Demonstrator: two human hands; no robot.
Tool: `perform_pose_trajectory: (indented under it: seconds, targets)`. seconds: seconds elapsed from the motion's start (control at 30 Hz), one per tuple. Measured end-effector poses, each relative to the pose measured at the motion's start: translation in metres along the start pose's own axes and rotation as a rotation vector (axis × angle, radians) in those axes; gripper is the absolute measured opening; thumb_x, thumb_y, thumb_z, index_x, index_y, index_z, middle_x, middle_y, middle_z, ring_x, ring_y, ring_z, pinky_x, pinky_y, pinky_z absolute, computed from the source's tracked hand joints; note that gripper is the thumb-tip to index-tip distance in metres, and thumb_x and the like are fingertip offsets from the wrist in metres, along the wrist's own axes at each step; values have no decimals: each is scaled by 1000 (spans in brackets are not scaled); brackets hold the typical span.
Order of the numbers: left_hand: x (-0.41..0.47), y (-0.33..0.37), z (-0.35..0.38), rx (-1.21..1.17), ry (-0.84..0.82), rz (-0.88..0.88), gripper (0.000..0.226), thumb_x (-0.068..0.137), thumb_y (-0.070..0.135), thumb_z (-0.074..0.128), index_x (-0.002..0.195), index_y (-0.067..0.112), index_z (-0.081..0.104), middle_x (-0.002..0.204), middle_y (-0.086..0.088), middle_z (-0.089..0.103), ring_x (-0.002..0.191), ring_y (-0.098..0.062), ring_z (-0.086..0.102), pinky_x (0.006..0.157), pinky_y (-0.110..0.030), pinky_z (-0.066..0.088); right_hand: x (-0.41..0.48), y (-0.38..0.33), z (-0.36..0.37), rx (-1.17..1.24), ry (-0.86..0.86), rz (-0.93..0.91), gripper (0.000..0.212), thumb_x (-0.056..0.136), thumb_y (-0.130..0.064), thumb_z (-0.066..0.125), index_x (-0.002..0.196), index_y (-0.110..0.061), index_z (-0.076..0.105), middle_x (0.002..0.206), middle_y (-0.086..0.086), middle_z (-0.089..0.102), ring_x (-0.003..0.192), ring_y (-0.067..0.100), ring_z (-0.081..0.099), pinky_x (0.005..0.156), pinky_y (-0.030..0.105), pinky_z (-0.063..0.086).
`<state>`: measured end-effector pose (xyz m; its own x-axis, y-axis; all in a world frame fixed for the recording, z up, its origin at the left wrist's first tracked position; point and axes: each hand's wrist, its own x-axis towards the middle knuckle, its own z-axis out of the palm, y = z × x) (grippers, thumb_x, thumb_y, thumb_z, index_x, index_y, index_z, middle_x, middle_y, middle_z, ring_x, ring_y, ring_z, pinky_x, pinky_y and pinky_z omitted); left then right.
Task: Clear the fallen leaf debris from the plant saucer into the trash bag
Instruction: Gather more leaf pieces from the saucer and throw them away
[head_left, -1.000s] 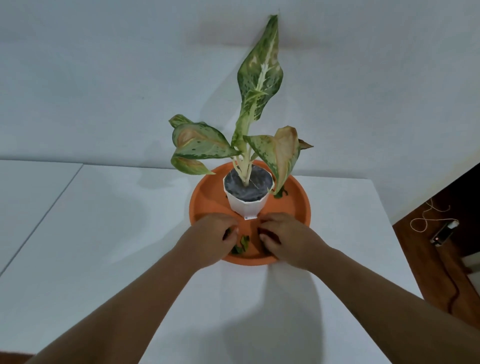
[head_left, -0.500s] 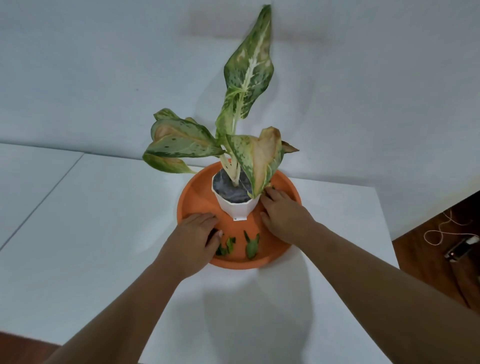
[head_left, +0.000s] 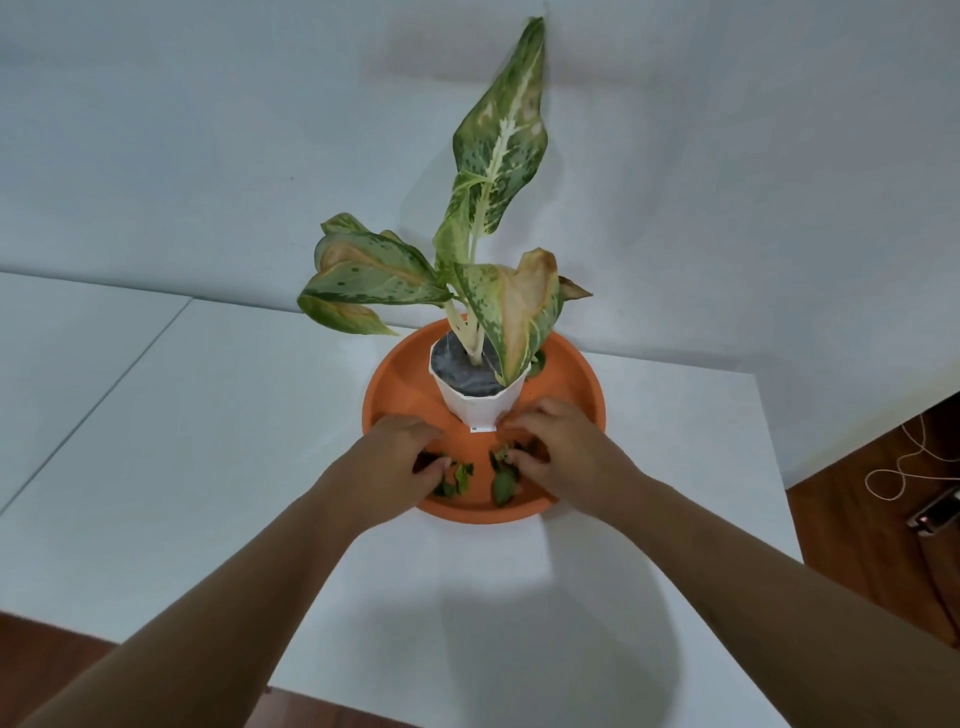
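An orange plant saucer (head_left: 574, 387) sits on the white table and holds a white pot (head_left: 480, 413) with a variegated plant. Green leaf debris (head_left: 503, 480) lies in the saucer's near part, with more pieces (head_left: 458, 479) to its left. My left hand (head_left: 397, 460) rests on the saucer's near-left rim, fingers curled onto the left pieces. Just right of the pot's base, my right hand (head_left: 569, 447) pinches leaf bits with its fingertips. Another green bit (head_left: 537, 362) lies behind the pot on the right. No trash bag is in view.
The white table (head_left: 208, 441) ends at a wall just behind the saucer. Its right edge drops to a wooden floor, where a thin cord (head_left: 904, 462) and a small dark device (head_left: 935, 512) lie. A seam runs across the table at the left.
My right hand has come back from beside the pot's far right to the front of the saucer, onto the leaf pieces. My left hand has stayed at the near-left rim.
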<state>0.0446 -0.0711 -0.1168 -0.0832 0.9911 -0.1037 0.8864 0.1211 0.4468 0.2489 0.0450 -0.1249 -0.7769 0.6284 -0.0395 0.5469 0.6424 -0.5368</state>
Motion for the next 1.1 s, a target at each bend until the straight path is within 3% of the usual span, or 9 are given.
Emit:
perform_pose_trajectory:
  seconds: [0.13,0.27,0.33,0.43,0.57,0.67,0.77,0.93,1.1]
  targets:
    - [4,3,6,27,-112,-61,26,89,33,63,110,18,69,106,1,61,100,-15,58,89,-31,51,3,-2,4,-80,-177,41,53,84,-44,62,132,-25,54,129,-1,52,122,20,43,106,36,36]
    - [5,11,7,-61,-131,-49,31,82,31,72,111,20,69,101,7,57,95,-11,56,78,-16,43,-2,-14,9,26,-216,-20,32,80,-32,71,108,-19,65,103,-1,55,97,15,49,84,31,41]
    - [6,14,4,-102,-150,-55,44,79,29,77,120,18,66,104,8,53,94,-7,52,75,-9,37,-2,-17,6,33,-218,34,47,78,-33,73,123,-22,61,112,0,53,105,16,48,91,33,44]
    - [9,17,-1,-109,-194,-73,55,74,30,82,124,16,63,107,8,48,97,-6,50,81,-14,40,0,-21,4,-16,-230,115,57,76,-33,74,130,-27,56,115,3,46,109,22,47,92,35,46]
    - [13,20,1,-104,-143,-38,44,71,24,84,112,16,69,96,9,53,91,-7,56,78,-16,44,3,-30,6,17,-249,104,47,79,-21,73,124,-26,60,113,1,40,103,18,47,85,24,42]
    - [14,19,4,-117,-100,-11,28,76,15,79,103,14,72,87,9,54,80,-8,53,66,-10,39,2,-36,10,47,-232,83,41,81,-11,68,119,-23,63,114,6,48,100,18,49,82,22,39]
    - [15,16,7,-134,-71,-9,14,78,12,76,92,13,74,82,7,58,71,-7,51,61,-10,39,2,-38,12,29,-198,67,24,82,-8,64,105,-13,67,102,6,56,96,21,53,76,24,37]
    - [18,12,10,-157,-84,-26,5,83,8,71,85,12,73,78,5,62,70,-7,56,66,-17,44,2,-42,15,-18,-144,93,12,85,-6,61,94,-2,68,97,12,64,83,15,48,61,15,32]
    - [21,8,6,-233,-88,-77,8,79,1,70,78,9,72,70,4,62,68,-12,59,70,-28,54,4,-42,12,-15,-111,162,11,86,-7,61,92,-4,70,85,4,59,78,13,48,54,7,33]
